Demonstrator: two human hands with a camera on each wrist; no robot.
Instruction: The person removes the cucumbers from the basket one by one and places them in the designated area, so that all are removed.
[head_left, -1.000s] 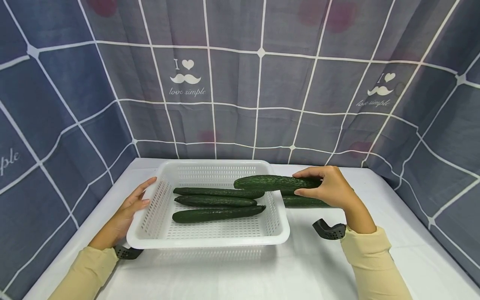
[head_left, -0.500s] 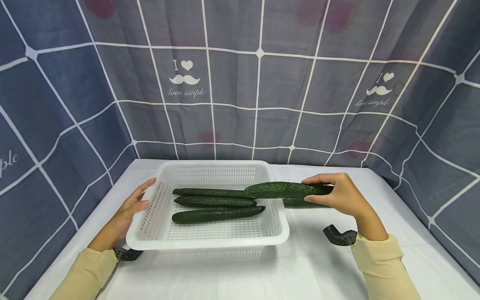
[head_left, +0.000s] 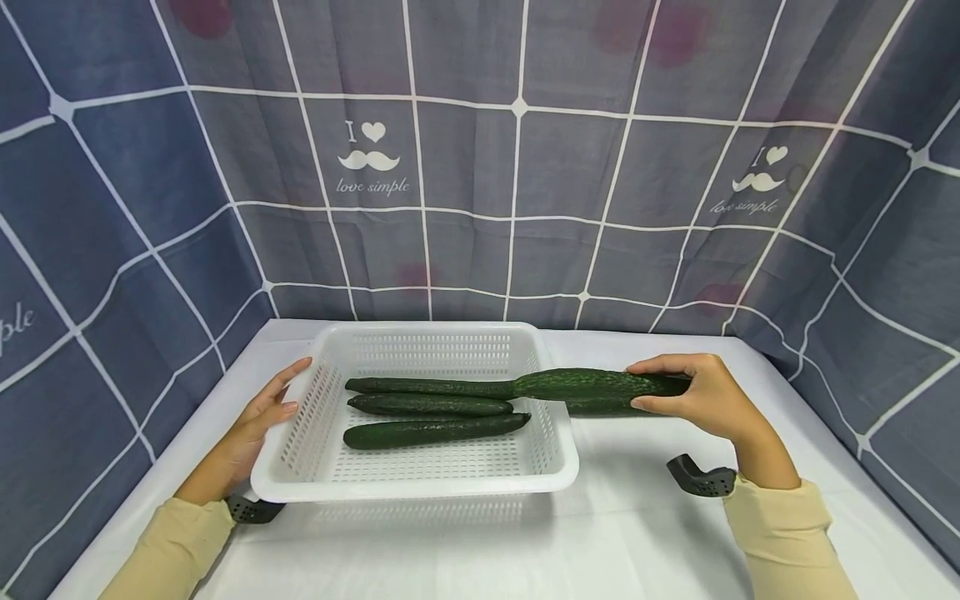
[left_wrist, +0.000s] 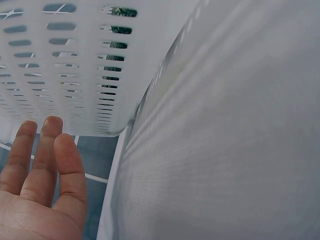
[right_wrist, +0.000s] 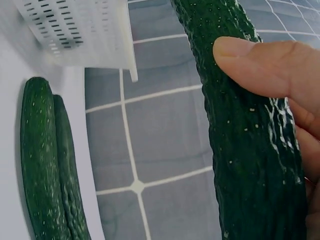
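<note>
My right hand (head_left: 716, 400) grips a dark green, bumpy cucumber (head_left: 581, 384) near its right end, the thumb (right_wrist: 250, 62) lying across it. This cucumber is raised above the table, its left end over the basket's right rim. Three cucumbers, front one (head_left: 435, 431) included, lie side by side in the white perforated basket (head_left: 412, 485). At the basket's left side, my left hand (head_left: 251, 429) touches the rim with straight fingers. In the left wrist view several fingers (left_wrist: 70, 160) extend beside the slotted wall.
Below the held cucumber, two more cucumbers (right_wrist: 42, 160) lie together on the white table (head_left: 615, 517), right of the basket. A grey-blue checked cloth (head_left: 472, 167) hangs behind and at both sides. A black wrist device (head_left: 701, 477) sits below the right hand.
My right hand has moved right and slightly down with the cucumber, drawing its left end back toward the basket's right rim. My left hand and the basket stay nearly still.
</note>
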